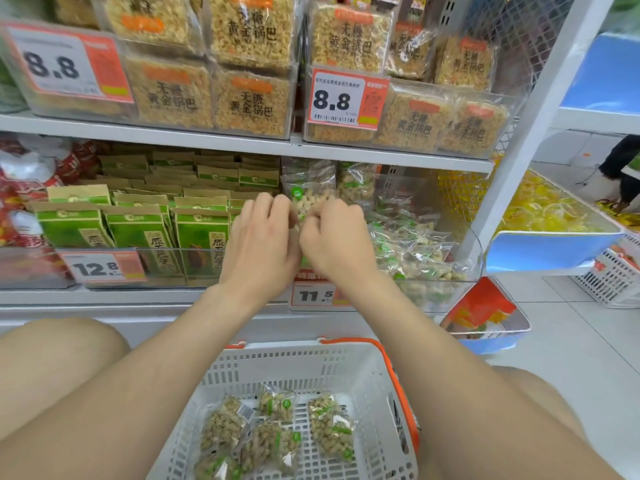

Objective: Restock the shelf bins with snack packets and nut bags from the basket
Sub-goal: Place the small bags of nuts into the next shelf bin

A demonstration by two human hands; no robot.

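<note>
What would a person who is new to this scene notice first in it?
In the centre, the left hand and right hand meet, pinching a clear nut bag. Below, a white basket with orange handles holds more nut bags. Top middle, a red price tag reads 8.8.

Left hand [260, 242] and right hand [337, 242] together on a nut bag [304, 210], white basket [349, 375] of more bags [330, 427] below

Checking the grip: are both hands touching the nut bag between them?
Touching. Head view shows the left hand and right hand both pinching the nut bag with curled fingers.
</note>
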